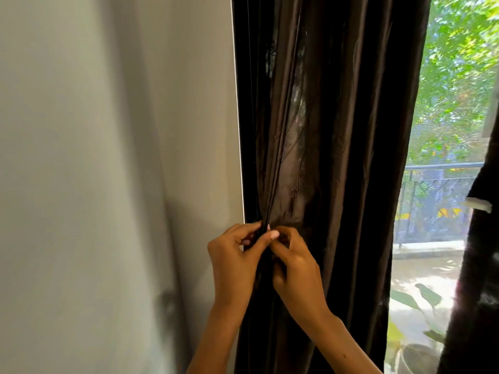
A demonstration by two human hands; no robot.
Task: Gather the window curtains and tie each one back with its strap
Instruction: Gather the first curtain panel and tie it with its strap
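Curtain [337,130] fabric, dark brown, is seen gathered into long folds just beside the grey wall [108,157], hanging against the left edge of the window. A thin dark strap [271,201] is seen running down the folds to the point where both hands meet. The strap is pinched by the left hand [235,265] between thumb and curled fingers, and by the right hand [297,268] just beside it, fingertips touching. Whether a knot has been formed cannot be told. If the pinch is loosened before the tie is secured, the slippery fabric would probably spill back over the window [445,130]. A second dark curtain [478,265] is seen at the far right.
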